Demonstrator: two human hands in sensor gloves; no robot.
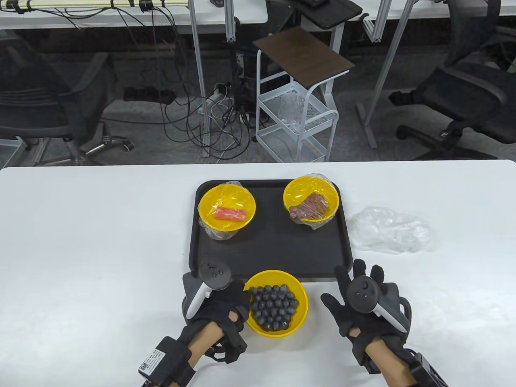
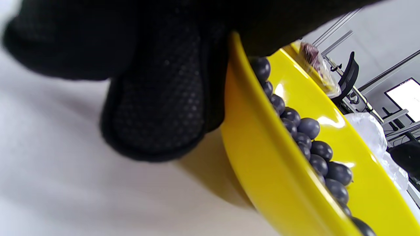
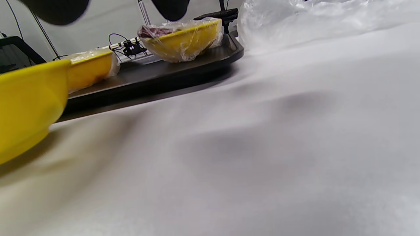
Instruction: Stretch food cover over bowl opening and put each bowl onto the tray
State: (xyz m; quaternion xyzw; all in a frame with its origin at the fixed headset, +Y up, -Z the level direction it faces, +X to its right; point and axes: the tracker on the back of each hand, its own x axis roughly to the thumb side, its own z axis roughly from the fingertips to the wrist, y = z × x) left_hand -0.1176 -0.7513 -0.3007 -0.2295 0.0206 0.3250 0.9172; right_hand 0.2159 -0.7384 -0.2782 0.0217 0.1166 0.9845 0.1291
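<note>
Table view gives us the left hand (image 1: pixel 219 306) against the left side of the uncovered yellow bowl (image 1: pixel 278 328) of dark round berries (image 1: pixel 274 307); in the left wrist view a gloved finger (image 2: pixel 157 108) lies on the bowl's outer wall and another reaches over its rim, so we read that grip as closed around the rim. Our right hand (image 1: pixel 365 306) hovers to the bowl's right with fingers spread and straight, a wide grip holding nothing and touching nothing we can see. That bowl stands on the white bench (image 1: pixel 80 262), just at the near edge of the black tray (image 1: pixel 274 250). On the tray sit two yellow bowls already wrapped in clear film, the left bowl (image 1: pixel 227 209) and the right bowl (image 1: pixel 311 200). Beside the tray's right edge lies a crumpled heap of clear food covers (image 1: pixel 389 230).
</note>
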